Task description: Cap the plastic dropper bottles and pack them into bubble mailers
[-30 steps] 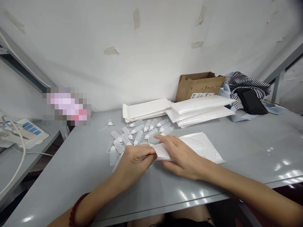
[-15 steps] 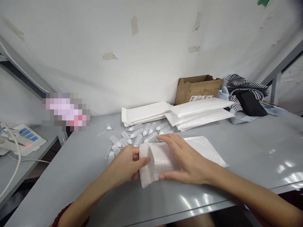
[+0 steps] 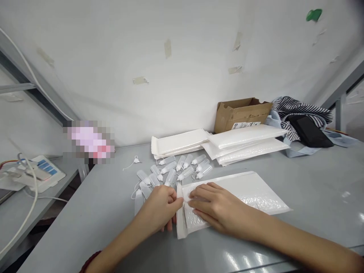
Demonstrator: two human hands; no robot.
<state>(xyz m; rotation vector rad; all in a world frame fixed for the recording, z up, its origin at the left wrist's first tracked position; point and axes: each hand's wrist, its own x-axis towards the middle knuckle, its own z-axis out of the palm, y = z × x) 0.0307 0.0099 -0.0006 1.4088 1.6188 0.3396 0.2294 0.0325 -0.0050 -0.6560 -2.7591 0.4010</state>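
A white bubble mailer (image 3: 250,191) lies flat on the grey table (image 3: 313,204), its open flap end towards me at the left. My left hand (image 3: 160,208) pinches that flap edge with curled fingers. My right hand (image 3: 217,208) lies on the mailer's left part, fingers pressing down near the flap. Several small clear squeeze bottles (image 3: 173,172) with white caps lie scattered just beyond my hands.
Two stacks of white mailers (image 3: 241,142) lie at the back by the wall. A cardboard box (image 3: 241,112) and striped cloth with a black device (image 3: 308,129) sit at the back right. A white device with cables (image 3: 34,176) rests on the left table.
The mailer's end, lifted and bulging half a second ago, now lies flat on the table. Both hands came down with it; my right hand presses on it.
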